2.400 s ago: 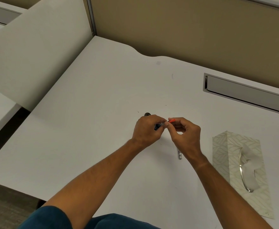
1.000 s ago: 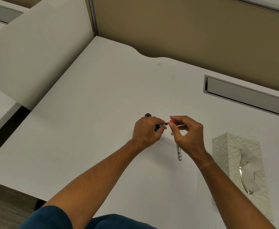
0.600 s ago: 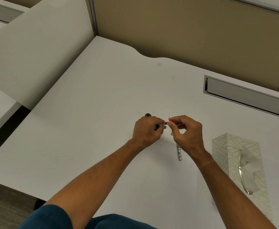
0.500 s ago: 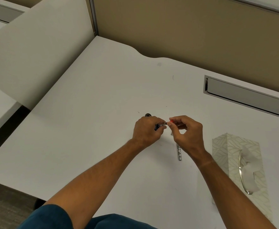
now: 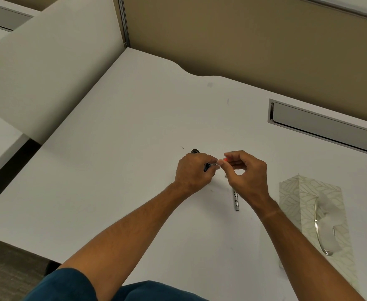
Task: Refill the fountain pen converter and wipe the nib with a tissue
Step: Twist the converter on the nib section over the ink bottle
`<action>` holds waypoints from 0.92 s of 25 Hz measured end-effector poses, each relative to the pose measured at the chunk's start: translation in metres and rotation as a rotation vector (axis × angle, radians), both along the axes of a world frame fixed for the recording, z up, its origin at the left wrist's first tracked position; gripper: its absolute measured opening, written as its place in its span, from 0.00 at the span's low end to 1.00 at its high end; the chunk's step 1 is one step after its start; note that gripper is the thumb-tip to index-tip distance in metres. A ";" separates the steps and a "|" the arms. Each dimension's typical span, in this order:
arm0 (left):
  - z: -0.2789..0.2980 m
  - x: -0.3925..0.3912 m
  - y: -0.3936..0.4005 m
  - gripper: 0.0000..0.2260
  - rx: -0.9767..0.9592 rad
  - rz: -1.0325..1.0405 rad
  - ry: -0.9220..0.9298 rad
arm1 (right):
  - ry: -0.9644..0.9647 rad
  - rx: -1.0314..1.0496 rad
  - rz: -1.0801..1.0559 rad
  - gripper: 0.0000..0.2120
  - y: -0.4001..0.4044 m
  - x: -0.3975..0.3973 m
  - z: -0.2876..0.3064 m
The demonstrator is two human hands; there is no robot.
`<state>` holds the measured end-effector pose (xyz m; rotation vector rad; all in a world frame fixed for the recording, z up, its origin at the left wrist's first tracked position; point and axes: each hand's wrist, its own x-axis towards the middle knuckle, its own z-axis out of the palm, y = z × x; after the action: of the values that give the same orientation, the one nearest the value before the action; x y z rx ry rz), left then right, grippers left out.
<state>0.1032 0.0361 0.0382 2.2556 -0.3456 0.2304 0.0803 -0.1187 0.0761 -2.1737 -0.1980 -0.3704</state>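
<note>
Tissue box and pen barrel flank right wrist

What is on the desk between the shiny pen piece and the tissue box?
In the head view, only the right hand and its wrist cross above the gap between the silver pen piece and tissue box.

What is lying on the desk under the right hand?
A silver pen part lies on the desk, its near end showing below the right hand. The hand covers its far end, so its full length cannot be seen.
</note>
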 end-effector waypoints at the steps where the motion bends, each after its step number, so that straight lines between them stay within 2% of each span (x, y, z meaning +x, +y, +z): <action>1: 0.000 0.000 0.000 0.08 -0.001 0.000 0.002 | -0.005 0.008 0.012 0.10 0.000 0.000 0.000; 5: 0.000 0.000 0.000 0.08 -0.010 0.000 0.005 | -0.067 -0.043 0.037 0.07 -0.001 0.001 0.000; 8: 0.000 0.000 0.000 0.08 -0.005 -0.003 0.010 | -0.044 -0.052 0.013 0.05 -0.001 0.002 0.001; 13: -0.001 -0.001 0.000 0.08 -0.017 0.001 0.017 | -0.029 -0.017 0.043 0.10 -0.001 0.000 -0.001; 19: -0.001 -0.002 0.001 0.08 -0.018 0.000 0.018 | -0.067 -0.058 0.030 0.05 0.000 0.001 0.000; 23: 0.000 -0.001 0.001 0.08 -0.021 0.001 0.011 | -0.038 -0.042 0.048 0.10 0.000 0.000 -0.001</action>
<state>0.1022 0.0373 0.0381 2.2359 -0.3350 0.2205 0.0804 -0.1189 0.0753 -2.2008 -0.2807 -0.3836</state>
